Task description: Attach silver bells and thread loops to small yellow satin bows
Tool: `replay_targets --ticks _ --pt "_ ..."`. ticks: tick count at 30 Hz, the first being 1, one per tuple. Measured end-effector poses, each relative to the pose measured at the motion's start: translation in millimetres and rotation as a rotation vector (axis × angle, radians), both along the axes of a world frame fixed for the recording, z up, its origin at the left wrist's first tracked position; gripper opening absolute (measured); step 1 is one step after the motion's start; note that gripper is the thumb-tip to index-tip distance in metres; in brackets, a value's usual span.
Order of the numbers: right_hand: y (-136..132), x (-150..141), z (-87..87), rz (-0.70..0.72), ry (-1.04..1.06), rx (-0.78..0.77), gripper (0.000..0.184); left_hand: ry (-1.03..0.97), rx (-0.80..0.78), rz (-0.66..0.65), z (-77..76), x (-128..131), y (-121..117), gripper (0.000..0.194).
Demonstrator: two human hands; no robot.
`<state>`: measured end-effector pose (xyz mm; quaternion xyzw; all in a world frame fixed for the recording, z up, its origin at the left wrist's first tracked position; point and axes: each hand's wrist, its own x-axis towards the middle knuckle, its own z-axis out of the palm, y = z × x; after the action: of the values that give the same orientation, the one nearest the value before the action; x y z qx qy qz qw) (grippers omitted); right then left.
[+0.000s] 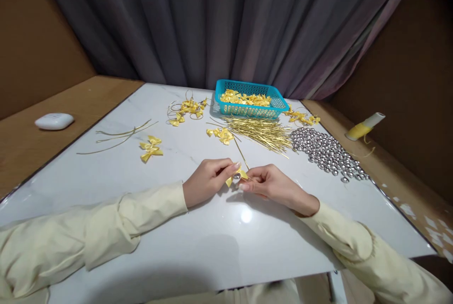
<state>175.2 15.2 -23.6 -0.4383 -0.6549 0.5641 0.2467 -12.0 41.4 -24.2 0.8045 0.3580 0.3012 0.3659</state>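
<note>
Close together above the white tabletop, both hands meet at a yellow ribbon bow [230, 181] with a round silver bead [237, 176] at its centre. My left hand [208, 179] is closed, pinching the bow between thumb and fingers. My right hand [274, 185] is closed at the bow's right side, fingertips on a thin gold wire [242, 155] that sticks up away from me between the hands. Its lower end is hidden by the fingers. Just beyond lie several loose yellow bows [223, 135], and another small group of bows [151, 148] sits to the left.
A teal basket [247, 111] of yellow bows stands at the back, with a pile of gold wires [260, 134] before it. Silver beads [327, 153] spread at right. Tied bows [191, 107], loose wires [116, 139], a white case [54, 121] and a yellow-wrapped tube [364, 127] lie around.
</note>
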Motion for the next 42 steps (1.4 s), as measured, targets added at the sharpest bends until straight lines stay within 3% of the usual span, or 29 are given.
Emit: replay_targets --ticks 11,27,30,36,42 --pt "-2 -5 5.0 0.017 0.034 0.025 0.04 0.031 0.065 -0.02 -1.6 2 1 0.035" --pt "1 -6 3.5 -0.071 0.055 0.053 0.038 -0.17 -0.483 -0.087 -1.6 6 4 0.039" --pt "2 -5 4.2 -0.093 0.048 0.061 0.038 -0.176 -0.456 -0.035 -1.7 6 3 0.038" --pt "2 -4 1.2 -0.095 0.065 0.091 0.038 -0.14 -0.207 -0.026 -0.6 4 3 0.022" --pt "4 -4 -5.3 -0.111 0.04 0.141 0.034 -0.119 -0.308 -0.063 -2.4 3 5 0.026"
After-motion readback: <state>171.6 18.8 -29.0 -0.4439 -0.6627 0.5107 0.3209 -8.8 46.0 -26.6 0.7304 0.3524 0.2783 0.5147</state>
